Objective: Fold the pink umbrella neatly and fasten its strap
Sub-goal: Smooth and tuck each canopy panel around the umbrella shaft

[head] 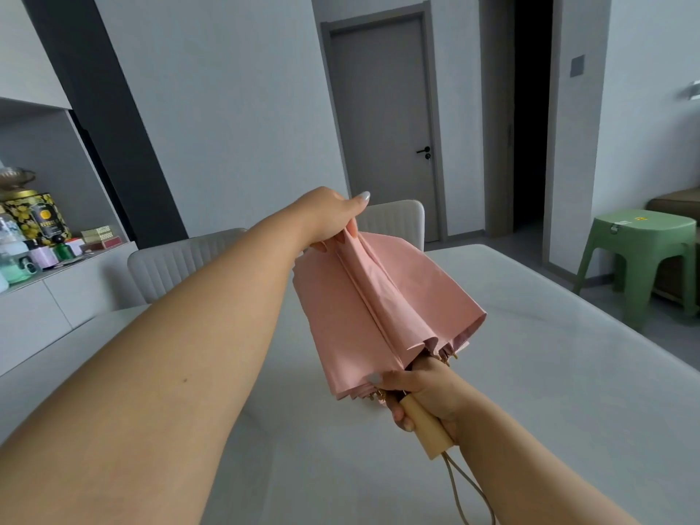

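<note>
- The pink umbrella (375, 308) is held in the air above the white table (549, 373); its long axis runs from the wooden handle (426, 426), near the person, up and away to the tip.
- The right hand (420, 388) has its fingers closed around the handle.
- The left hand (329, 217) pinches the cloth at the tip end, so it is the nearer one to smooth the loose pleats.
- I cannot see the strap.

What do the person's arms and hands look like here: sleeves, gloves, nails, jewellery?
Both forearms are bare up to the frame edge; no sleeves, gloves, watch or bracelets visible. The left hand has a long, pale glossy thumbnail. The right hand has long nails too, in a light polish. No rings visible.
</note>
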The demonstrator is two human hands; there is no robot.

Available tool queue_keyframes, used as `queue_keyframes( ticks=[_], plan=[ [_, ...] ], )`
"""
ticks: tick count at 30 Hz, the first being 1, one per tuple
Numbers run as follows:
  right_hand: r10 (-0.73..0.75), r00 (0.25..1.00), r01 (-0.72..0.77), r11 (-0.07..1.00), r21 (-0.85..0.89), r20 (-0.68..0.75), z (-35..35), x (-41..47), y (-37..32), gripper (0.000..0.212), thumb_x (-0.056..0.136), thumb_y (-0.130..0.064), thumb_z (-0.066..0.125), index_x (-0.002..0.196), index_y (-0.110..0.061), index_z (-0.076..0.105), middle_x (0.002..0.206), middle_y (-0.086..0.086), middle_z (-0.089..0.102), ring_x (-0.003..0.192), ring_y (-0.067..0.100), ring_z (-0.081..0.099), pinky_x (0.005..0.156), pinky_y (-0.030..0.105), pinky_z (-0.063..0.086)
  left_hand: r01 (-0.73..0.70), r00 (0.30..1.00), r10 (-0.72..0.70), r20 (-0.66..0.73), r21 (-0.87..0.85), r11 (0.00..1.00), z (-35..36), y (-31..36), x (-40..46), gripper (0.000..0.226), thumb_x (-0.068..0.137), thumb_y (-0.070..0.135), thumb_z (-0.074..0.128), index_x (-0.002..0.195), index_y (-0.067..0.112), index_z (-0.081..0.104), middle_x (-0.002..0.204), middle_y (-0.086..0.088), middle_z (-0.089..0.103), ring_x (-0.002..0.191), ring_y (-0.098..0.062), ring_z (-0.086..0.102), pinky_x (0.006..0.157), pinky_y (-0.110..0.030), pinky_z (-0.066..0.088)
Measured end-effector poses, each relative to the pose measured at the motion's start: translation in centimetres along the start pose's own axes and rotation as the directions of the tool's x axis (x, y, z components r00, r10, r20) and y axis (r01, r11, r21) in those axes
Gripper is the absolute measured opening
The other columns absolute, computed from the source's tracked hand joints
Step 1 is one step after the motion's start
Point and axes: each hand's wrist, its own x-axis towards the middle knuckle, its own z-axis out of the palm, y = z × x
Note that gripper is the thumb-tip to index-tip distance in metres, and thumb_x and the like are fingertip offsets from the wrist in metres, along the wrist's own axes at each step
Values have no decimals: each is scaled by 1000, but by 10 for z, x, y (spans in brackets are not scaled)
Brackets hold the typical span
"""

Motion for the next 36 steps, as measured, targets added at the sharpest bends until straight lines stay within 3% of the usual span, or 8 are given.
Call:
queue_keyframes(
  ticks=[4,7,11,17,22,26,30,36],
  plan=[
    [-36,999,36,999,23,5,1,-2,-3,18,81,-7,71,91,4,60,60,19,55,39,22,43,41,25,41,8,991,-23,-134,-108,994,6,-21,6,24,92,25,61,83,8,74,95,-14,73,92,-33,70,90,-43,56],
    [-71,997,70,993,96,7,1,-4,-7,15,80,0,69,90,3,58,56,13,60,36,17,45,39,23,39,23,983,-64,-170,-234,972,14,-35,5,9,91,9,64,97,10,71,94,-7,69,86,-21,65,81,-29,52],
    [-131,986,117,983,140,98,1,-4,-8,17,78,-2,70,89,2,57,54,11,54,35,15,43,39,22,37,23,966,-131,-225,-429,903,20,-57,4,17,91,4,63,103,16,65,92,-5,62,80,-20,59,77,-34,52],
    [-218,958,155,940,303,187,-5,-3,-7,79,48,-59,87,90,2,59,63,17,53,37,15,42,39,21,38,-33,943,-126,-307,-466,884,25,-68,7,18,89,15,71,98,23,58,96,-8,64,87,-25,62,79,-36,53],
    [-132,991,134,942,307,-26,3,-6,-13,48,74,-40,74,95,1,61,74,22,60,38,20,44,36,22,38,1,922,-214,-323,-549,836,34,-77,12,18,86,17,71,90,28,57,106,-11,66,99,-32,68,88,-50,57],
    [-69,991,85,985,148,-114,7,-12,-15,34,88,-30,65,89,4,62,53,16,52,34,19,46,38,22,38,191,880,-293,-374,-287,939,41,-58,1,41,94,19,57,133,19,45,137,-15,48,122,-34,52,101,-43,46],
    [-73,980,89,993,80,-187,7,-10,-19,33,90,-30,65,85,2,64,50,14,53,33,17,50,39,22,40,78,850,-1,-527,123,989,56,-16,-27,46,100,28,43,146,23,38,150,-10,33,138,-33,27,109,-45,28],
    [-92,971,94,996,1,-222,10,-9,-12,29,87,-25,68,82,4,60,53,18,54,33,19,48,41,24,43,170,976,-161,-149,52,984,117,-17,-30,67,101,54,22,157,22,3,165,-8,8,148,-36,15,119,-50,20]
  ],
)
